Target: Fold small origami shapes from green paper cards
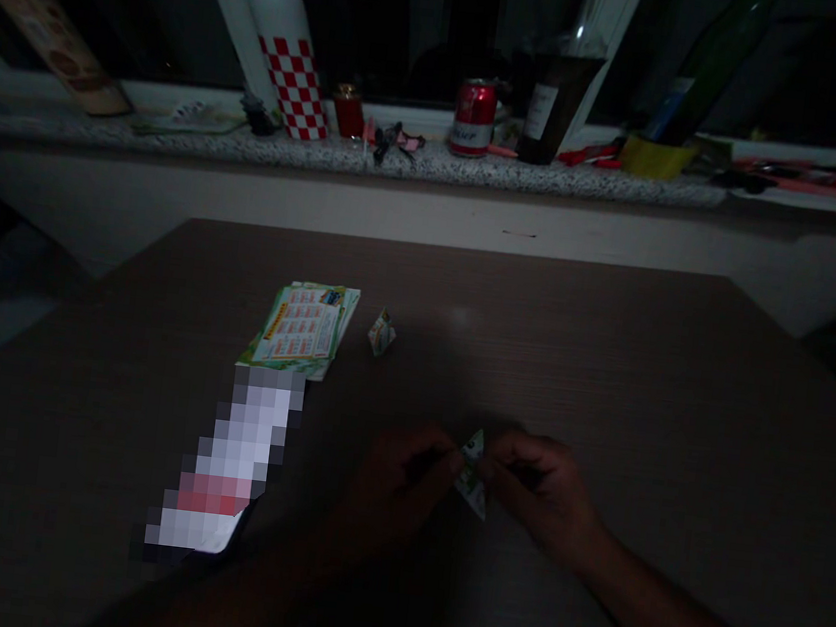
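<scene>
Between my two hands is a small piece of folded paper (471,489), green and white with printing, narrow and pointed at top and bottom. My left hand (406,473) pinches its left edge between thumb and fingers. On the opposite edge, my right hand (541,484) pinches it the same way. A second folded paper piece (381,334), small and angular, rests on the table beyond my left hand. Left of it lies a stack of printed paper sheets (301,325) in green, white and orange. The dim light hides the finer folds.
A lit phone (216,532), its screen blurred out, lies on the brown table (644,380) left of my hands. Along the granite windowsill (420,165) stand a red can (474,119), a checkered white bottle (294,78), a dark bottle (551,107) and a yellow tape roll (656,160).
</scene>
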`<state>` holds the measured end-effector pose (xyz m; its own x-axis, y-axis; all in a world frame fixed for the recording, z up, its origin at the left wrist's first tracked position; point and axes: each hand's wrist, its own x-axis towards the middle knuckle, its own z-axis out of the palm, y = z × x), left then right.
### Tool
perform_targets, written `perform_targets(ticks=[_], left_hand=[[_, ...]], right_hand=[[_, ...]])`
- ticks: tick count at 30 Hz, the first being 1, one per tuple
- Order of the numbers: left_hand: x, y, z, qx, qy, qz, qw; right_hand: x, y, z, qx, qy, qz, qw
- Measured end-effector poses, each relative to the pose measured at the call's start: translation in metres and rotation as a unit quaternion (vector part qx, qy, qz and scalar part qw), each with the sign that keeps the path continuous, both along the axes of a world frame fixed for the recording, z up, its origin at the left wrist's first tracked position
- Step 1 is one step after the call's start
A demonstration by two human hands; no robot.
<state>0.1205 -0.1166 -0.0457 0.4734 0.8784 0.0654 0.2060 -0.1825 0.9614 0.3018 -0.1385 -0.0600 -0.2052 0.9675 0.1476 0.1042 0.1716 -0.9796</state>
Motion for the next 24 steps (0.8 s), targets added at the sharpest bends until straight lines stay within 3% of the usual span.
perform_targets(ticks=[6,13,24], left_hand=[[0.003,0.0,0.0,0.012,0.037,-0.019,0.999],[0.006,-0.003,0.007,0.063,0.045,-0.003,0.997],[0.01,-0.006,0.009,0.013,0.009,0.013,1.0]], right_hand=[[0.0,-0.001,0.003,0.033,-0.064,0.058,0.996],[-0.006,-0.003,0.009,0.024,-0.07,0.089,0.993],[-0.006,-0.003,0.019,0.073,-0.1,0.091,0.988]])
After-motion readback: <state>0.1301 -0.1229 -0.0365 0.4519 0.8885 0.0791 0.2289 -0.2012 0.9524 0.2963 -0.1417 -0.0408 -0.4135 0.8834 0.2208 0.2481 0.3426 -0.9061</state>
